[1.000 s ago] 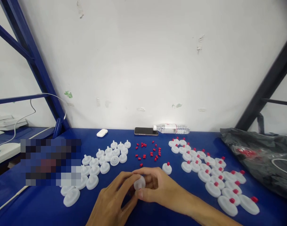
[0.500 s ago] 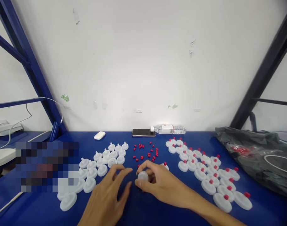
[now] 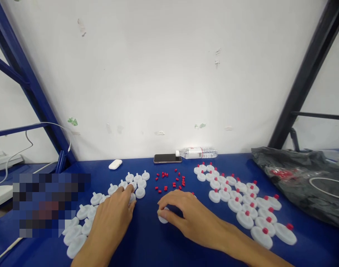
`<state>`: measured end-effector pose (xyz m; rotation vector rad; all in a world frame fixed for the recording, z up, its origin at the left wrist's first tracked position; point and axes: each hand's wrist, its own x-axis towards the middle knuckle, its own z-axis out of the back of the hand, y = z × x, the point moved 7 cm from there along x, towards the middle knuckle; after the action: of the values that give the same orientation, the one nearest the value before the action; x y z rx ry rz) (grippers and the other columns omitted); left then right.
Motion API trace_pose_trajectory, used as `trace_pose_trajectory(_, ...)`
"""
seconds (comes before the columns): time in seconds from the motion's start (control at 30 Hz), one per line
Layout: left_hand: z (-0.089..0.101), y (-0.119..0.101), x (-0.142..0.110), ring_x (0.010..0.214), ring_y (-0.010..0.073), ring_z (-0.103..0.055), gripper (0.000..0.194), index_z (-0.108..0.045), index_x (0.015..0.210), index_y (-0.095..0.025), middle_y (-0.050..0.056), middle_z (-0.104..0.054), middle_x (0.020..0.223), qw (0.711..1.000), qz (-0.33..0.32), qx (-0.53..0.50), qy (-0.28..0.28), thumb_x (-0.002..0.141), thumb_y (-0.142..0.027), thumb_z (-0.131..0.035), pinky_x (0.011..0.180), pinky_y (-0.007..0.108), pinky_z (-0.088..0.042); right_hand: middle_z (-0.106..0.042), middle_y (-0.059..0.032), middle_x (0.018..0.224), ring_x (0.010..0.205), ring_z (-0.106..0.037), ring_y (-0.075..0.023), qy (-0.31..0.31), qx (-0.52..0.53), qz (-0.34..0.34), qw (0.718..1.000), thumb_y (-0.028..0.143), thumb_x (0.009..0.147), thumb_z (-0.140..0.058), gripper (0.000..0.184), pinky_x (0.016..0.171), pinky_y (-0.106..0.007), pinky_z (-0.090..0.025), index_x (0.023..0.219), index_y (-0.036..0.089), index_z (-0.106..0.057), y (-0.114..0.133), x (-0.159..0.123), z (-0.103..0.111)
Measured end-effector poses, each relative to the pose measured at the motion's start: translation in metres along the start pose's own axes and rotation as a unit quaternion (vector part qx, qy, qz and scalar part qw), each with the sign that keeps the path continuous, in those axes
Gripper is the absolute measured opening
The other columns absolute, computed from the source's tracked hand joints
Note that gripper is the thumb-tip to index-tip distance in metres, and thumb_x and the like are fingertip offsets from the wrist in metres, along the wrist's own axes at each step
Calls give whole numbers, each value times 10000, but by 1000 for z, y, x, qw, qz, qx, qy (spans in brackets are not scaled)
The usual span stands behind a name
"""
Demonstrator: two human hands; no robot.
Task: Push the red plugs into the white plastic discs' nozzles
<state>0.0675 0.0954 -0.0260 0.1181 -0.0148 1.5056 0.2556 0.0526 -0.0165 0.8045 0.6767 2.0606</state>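
My right hand (image 3: 183, 213) is in the middle of the table, pinching a white plastic disc (image 3: 163, 219) between thumb and fingertips. Its fingers cover most of that disc, so whether a red cap is on it stays hidden. My left hand (image 3: 115, 213) reaches over the left-hand group of white stemmed discs (image 3: 140, 192). Thumb and fingers close round one white disc (image 3: 132, 198) at the group's near right side. Small loose red caps (image 3: 174, 184) lie scattered beyond my right hand. Another piece with a red tip (image 3: 193, 193) is mostly hidden behind that hand.
On the right stand several white discs with red caps on their stems (image 3: 245, 219). A phone (image 3: 167, 158), a lying water bottle (image 3: 198, 152) and a white case (image 3: 115, 164) are along the wall. A dark plastic bag (image 3: 292, 185) lies far right; the left side is partly pixelated.
My left hand has moved left and away from my right hand, onto a white disc in the left group. My right hand still pinches its disc, now lower. The view has shifted slightly.
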Motion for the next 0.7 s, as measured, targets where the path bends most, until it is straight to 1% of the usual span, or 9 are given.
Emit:
trace_pose_trajectory(0.07, -1, 0, 0, 963, 355, -742, 256, -616, 1220, -194, 119, -708, 1109, 1000, -5, -4, 4, 994, -167, -498, 741, 414, -530, -765, 10, 992, 984, -670, -171, 20, -28, -1, 999, 356, 1033, -568, 211, 879, -259, -426, 945, 239, -720, -1, 0, -2)
trace_pose_trajectory(0.13, -2, -1, -1, 948, 331, -741, 238, -622, 1178, -189, 116, -688, 1122, 1000, -15, -12, 9, 986, -136, -492, 746, 392, -515, -764, 7, 928, 893, -679, -167, 38, -69, -13, 997, 307, 1034, -531, 237, 812, -263, -433, 905, 231, -715, -4, -1, -3)
trace_pose_trajectory(0.23, -2, -10, -4, 936, 303, -731, 209, -623, 1127, -195, 121, -651, 1158, 999, -38, -37, 9, 998, -148, -465, 707, 357, -490, -748, 0, 868, 769, -669, -166, 24, -158, -36, 986, 218, 978, -518, 216, 711, -279, -414, 847, 220, -690, -7, -2, 7)
trace_pose_trajectory(0.3, -2, -19, -8, 896, 277, -729, 199, -610, 1116, -206, 117, -649, 1167, 996, -58, -66, 8, 1020, -190, -436, 686, 343, -476, -755, -4, 897, 785, -679, -188, 13, -211, -58, 976, 176, 916, -550, 160, 701, -298, -402, 894, 232, -699, -11, -4, 15)
trace_pose_trajectory(0.33, -3, -24, -11, 877, 262, -730, 195, -604, 1103, -214, 101, -669, 1133, 994, -70, -85, 10, 1029, -209, -423, 690, 338, -475, -762, -9, 937, 822, -690, -204, 9, -229, -66, 971, 152, 888, -560, 186, 712, -308, -402, 959, 243, -707, -14, -4, 19)
trace_pose_trajectory(0.43, -5, -39, -19, 824, 229, -729, 178, -584, 1023, -234, 25, -717, 911, 982, -110, -153, 20, 1041, -231, -408, 712, 326, -481, -764, -39, 1030, 948, -694, -258, -7, -273, -72, 959, 74, 820, -556, 377, 746, -338, -417, 1118, 257, -698, -20, -4, 27)
trace_pose_trajectory(0.5, -7, -46, -23, 811, 212, -714, 153, -573, 998, -245, -3, -703, 838, 972, -134, -192, 18, 1036, -229, -426, 726, 318, -489, -757, -62, 1006, 979, -676, -280, -26, -292, -71, 953, 50, 805, -552, 359, 770, -360, -436, 1065, 237, -715, -22, -2, 30)
trace_pose_trajectory(0.6, -8, -52, -24, 782, 185, -679, 139, -573, 985, -250, 2, -686, 948, 960, -160, -232, 8, 956, -125, -519, 725, 306, -499, -750, -78, 990, 992, -652, -275, -49, -277, -53, 958, 95, 906, -550, 237, 871, -402, -462, 1015, 211, -725, -23, 2, 28)
trace_pose_trajectory(0.7, -10, -55, -22, 790, 159, -670, 235, -572, 934, -232, 35, -649, 1132, 951, -169, -258, 1, 856, -10, -563, 727, 297, -514, -739, -82, 1120, 1080, -631, -269, -29, -260, 4, 965, 176, 1020, -528, 247, 966, -435, -453, 1198, 219, -694, -19, 7, 15)
